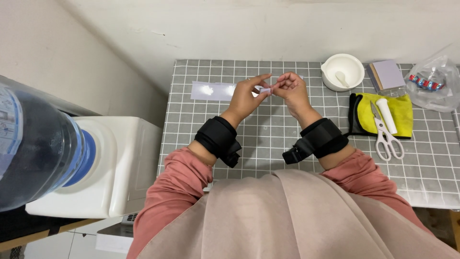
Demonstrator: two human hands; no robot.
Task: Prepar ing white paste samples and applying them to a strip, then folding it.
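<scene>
We pinch a small white piece (265,90) between the fingers of our left hand (247,97) and right hand (292,91), above the bench's (287,139) far edge — closed on it, apparently mid-handling. The mortar (342,71), pestle (386,115) and scissors (385,135) lie untouched toward the right edge.

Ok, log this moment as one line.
hands: left hand and right hand pinch small white piece | above: grey grid table
</scene>
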